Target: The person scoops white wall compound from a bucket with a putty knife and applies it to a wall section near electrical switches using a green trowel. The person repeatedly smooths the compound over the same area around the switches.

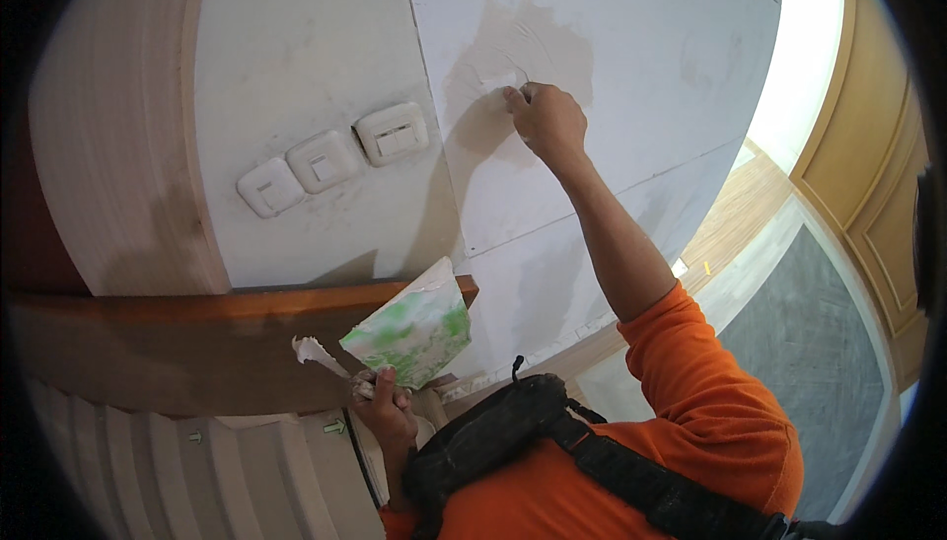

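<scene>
My right hand is closed around a small putty knife, its blade against a damp beige patch of putty on the white wall panel. Fingers hide most of the handle. Lower down, my left hand grips a flat board smeared with green and white, with the thumb over its near edge. From the same hand a putty-crusted tool sticks out to the left; its exact kind is unclear.
Three white switch plates sit on the wall left of the patch. Below them runs a brown wooden ledge. Ridged beige panels lie lower left. A black strapped bag hangs on my chest. A wooden door stands right.
</scene>
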Action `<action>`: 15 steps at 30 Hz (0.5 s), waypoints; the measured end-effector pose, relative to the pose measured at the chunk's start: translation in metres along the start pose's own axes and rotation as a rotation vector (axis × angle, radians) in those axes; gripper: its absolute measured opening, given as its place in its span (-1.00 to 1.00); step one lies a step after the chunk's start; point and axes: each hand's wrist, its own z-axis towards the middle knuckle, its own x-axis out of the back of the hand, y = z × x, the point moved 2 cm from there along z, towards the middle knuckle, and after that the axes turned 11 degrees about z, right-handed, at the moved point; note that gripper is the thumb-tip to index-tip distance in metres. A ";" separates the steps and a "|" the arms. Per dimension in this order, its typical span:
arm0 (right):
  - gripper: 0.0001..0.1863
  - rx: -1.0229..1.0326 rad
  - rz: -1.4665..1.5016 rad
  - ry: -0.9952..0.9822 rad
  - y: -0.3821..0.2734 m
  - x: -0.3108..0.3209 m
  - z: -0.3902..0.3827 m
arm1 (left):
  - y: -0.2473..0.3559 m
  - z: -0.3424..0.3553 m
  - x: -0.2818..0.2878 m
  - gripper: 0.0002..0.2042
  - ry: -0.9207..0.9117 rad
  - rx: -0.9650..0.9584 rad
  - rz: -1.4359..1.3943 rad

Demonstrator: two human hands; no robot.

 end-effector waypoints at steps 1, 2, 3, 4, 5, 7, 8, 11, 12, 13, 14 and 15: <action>-0.65 -0.003 -0.004 0.017 -0.003 0.001 -0.003 | 0.000 0.001 0.001 -0.83 -0.012 -0.010 0.001; -0.70 -0.006 -0.007 0.035 -0.005 0.001 -0.005 | 0.001 0.001 0.001 -0.83 -0.024 -0.019 0.002; -0.73 0.073 -0.027 0.112 -0.005 -0.001 -0.005 | 0.002 0.002 0.001 -0.83 -0.025 -0.016 0.010; -0.77 0.150 -0.050 0.188 0.000 -0.003 -0.006 | 0.003 0.000 -0.001 -0.83 -0.027 -0.008 0.018; -0.79 0.226 -0.074 0.265 0.003 -0.002 -0.007 | 0.004 0.000 -0.001 -0.83 -0.030 0.000 0.026; -0.83 0.285 -0.134 0.320 0.005 0.000 -0.009 | -0.003 0.003 0.007 -0.87 -0.075 0.017 0.087; -0.85 0.318 -0.161 0.342 0.005 0.001 -0.010 | -0.004 0.005 0.011 -0.88 -0.090 0.027 0.118; -0.86 0.416 -0.026 0.347 -0.002 -0.007 -0.020 | -0.003 0.005 0.022 -0.83 0.065 0.025 0.242; -0.86 0.435 0.144 0.264 -0.003 -0.013 -0.025 | 0.003 0.006 0.023 -0.84 0.110 0.033 0.186; -0.85 0.443 0.311 0.142 0.001 -0.021 -0.037 | 0.012 0.003 0.025 -0.84 0.183 0.060 0.130; -0.85 0.433 0.474 0.001 0.010 -0.030 -0.057 | 0.011 0.000 0.033 -0.85 0.269 0.092 0.076; -0.84 0.243 0.593 -0.288 0.020 -0.036 -0.078 | 0.005 0.006 0.047 -0.85 0.341 -0.102 0.196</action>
